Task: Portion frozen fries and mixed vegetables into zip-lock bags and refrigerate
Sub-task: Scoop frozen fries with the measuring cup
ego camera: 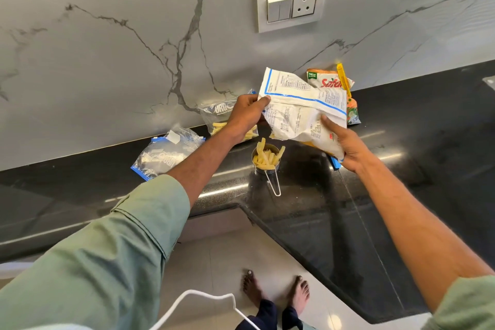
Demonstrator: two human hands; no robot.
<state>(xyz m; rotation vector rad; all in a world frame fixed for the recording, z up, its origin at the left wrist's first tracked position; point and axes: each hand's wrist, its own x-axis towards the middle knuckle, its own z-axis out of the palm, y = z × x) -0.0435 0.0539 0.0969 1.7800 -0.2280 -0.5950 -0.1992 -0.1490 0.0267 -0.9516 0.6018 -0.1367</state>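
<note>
A steel cup (265,161) heaped with fries (263,154) stands on the black table (401,158). At its ten o'clock a zip-lock bag (218,115), lettered "URG…", holds more fries. At nine o'clock a second zip-lock bag (166,154) lies flat. At one o'clock leans a Safal pack (325,82) marked "NEW PACK", with a yellow clip (343,79) on it. Above the cup, the left hand (247,115) pinches the white fries bag (302,112) at its upper edge, and the right hand (345,146) grips its lower end.

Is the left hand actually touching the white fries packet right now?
Touching. The head view shows the left hand pinching the white fries packet at its left edge.
</note>
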